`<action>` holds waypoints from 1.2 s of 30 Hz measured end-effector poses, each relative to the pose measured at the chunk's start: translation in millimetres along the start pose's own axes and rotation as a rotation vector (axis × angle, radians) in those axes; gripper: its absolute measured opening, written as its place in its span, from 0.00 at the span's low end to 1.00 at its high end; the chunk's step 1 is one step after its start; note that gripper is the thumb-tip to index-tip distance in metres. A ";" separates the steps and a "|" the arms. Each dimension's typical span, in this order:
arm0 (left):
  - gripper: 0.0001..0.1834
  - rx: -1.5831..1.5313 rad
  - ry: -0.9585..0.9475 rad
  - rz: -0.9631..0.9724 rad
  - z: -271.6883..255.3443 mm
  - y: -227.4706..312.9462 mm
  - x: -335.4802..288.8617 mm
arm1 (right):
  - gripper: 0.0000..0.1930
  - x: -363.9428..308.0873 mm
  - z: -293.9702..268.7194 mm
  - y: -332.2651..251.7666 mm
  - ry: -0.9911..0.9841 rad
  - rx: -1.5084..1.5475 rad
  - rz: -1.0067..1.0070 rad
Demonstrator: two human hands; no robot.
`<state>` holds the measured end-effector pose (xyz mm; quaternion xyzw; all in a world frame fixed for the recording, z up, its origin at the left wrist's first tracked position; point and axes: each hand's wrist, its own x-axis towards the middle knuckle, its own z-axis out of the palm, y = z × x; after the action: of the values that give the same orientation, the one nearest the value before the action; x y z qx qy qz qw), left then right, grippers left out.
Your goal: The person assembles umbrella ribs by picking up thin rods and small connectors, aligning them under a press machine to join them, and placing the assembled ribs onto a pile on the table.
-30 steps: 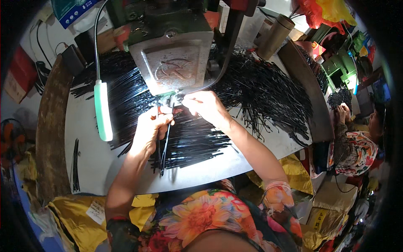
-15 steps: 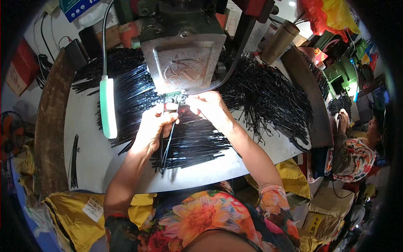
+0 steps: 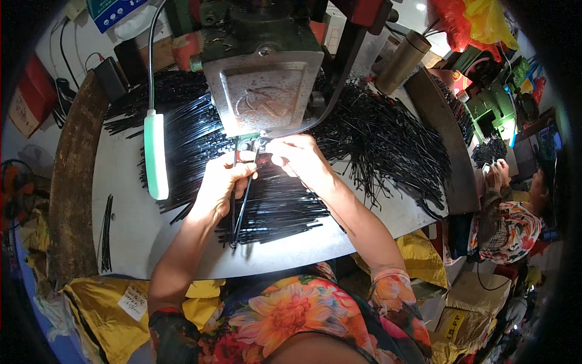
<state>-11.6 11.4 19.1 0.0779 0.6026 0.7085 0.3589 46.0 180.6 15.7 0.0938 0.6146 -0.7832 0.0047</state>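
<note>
Under the head of a metal press (image 3: 267, 91), both of my hands work close together at its small bright tooling (image 3: 253, 144). My left hand (image 3: 223, 182) is closed, thumb against fingers, on a thin black strip (image 3: 244, 203) whose two lengths meet near the table's front edge. Its upper ends reach the tooling. On the other side my right hand (image 3: 303, 159) pinches another thin black strip (image 3: 320, 201), which trails down toward my forearm. Its fingertips are beside the tooling, and the strip's tip is hidden by them. Beneath my hands lies a pile of similar black strips (image 3: 285, 212).
More black strips (image 3: 388, 139) are heaped on the right of the pale table (image 3: 136, 236). A lit green-and-white lamp (image 3: 156, 158) hangs at left on a bendable neck. A brown cylinder (image 3: 403, 64) stands behind the right heap. Farther right, a co-worker (image 3: 512, 218) handles dark strips.
My right hand and its strip have shifted very slightly to the left. My left hand stays nearly in place. The co-worker's hands have moved a little.
</note>
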 end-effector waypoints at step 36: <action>0.03 -0.142 0.104 0.034 11.8 -14.5 7.0 | 0.08 2.4 26.7 15.4 0.140 0.214 -0.049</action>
<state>-4.2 25.3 6.8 0.0253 0.5672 0.7586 0.3196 41.7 151.4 6.6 0.1329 0.5285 -0.8358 -0.0674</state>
